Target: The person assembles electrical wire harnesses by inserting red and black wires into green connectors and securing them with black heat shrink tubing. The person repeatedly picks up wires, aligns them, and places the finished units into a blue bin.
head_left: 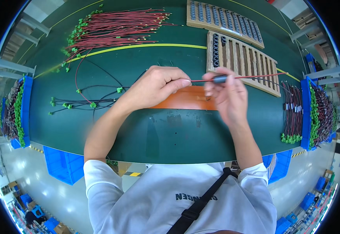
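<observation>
Above the flat orange strip [189, 102] on the dark green table [177, 150], I log a thin red wire [261, 75] with a short dark grey cylinder [219, 79], wire showing at both its ends.

Left hand [160, 84]: closed in a pinch, thumb against forefinger, gripping the wire just left of the cylinder. Right hand [229, 93]: partly curled, cylinder held between thumb and fingers; lower fingers loose and blurred, so I cannot tell which of them bear on it.

Up and to the right lies a slotted pale wooden rack [210, 50], similar dark cylinders standing in a row at its left side. Black wires with green connectors [93, 104] lie left of the left hand.

Technique notes, my judgement: pinch the wire close to the cylinder so the free length cannot buckle. Line the bore up with the wire and slide without twisting. Light right-hand pressure should do; squeezing may cock the cylinder. Guard the loose right end against snagging on the rack.
</observation>
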{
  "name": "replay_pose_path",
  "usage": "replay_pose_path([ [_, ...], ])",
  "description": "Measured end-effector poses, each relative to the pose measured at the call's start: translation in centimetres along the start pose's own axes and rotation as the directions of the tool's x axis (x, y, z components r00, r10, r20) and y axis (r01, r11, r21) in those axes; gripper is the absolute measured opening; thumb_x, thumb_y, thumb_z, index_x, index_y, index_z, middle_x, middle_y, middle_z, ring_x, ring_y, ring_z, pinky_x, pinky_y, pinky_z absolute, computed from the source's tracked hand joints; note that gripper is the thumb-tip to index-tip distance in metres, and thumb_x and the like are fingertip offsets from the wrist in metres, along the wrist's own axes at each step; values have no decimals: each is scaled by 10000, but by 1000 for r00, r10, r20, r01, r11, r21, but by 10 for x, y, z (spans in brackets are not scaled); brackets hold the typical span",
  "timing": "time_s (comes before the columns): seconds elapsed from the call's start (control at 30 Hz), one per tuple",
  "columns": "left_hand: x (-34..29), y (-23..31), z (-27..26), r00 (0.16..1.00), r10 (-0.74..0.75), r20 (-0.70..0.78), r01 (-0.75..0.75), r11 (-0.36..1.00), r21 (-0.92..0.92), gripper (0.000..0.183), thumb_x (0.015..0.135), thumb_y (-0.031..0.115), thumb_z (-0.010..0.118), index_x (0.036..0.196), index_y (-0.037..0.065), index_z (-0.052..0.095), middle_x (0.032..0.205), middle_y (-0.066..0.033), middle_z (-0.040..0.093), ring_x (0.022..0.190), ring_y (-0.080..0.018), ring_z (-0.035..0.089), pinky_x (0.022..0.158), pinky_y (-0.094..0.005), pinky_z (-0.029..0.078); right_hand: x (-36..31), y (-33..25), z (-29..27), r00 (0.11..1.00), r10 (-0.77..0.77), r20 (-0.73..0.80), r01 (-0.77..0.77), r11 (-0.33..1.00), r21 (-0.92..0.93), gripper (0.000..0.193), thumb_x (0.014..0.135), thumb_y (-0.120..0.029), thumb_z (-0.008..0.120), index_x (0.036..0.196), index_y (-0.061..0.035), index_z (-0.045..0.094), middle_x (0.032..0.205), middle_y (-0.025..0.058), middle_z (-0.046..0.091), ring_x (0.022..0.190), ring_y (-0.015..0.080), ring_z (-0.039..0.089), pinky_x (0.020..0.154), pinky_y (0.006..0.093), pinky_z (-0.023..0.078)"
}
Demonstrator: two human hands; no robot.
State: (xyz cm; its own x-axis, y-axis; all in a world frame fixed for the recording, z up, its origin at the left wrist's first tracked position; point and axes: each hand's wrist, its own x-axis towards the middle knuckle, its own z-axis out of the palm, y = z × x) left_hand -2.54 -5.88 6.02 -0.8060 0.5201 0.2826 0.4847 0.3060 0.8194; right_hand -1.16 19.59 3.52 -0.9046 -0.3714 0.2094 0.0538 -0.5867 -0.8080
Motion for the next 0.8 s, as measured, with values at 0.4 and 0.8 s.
replay_pose_path([
  [0.4,-107,51,-112,888,-404,-220,449,659,604,270,871,150,799,1033,10,635,799,-113,685,689,-251,672,615,-345,514,-8,3,-14,974,-87,-209,85,996,-23,344,1126,-235,465,1307,38,567,1213,208,663,1040,233,689,952,359,582],
  [0.8,-214,19,-110,606,-726,-326,713,314,627,336,803,13,695,1107,92,577,782,-104,723,822,-366,713,715,-480,544,-8,3,-15,978,-26,-208,20,999,-32,357,1124,-235,469,1324,46,565,1204,207,665,1018,217,687,929,338,583],
])
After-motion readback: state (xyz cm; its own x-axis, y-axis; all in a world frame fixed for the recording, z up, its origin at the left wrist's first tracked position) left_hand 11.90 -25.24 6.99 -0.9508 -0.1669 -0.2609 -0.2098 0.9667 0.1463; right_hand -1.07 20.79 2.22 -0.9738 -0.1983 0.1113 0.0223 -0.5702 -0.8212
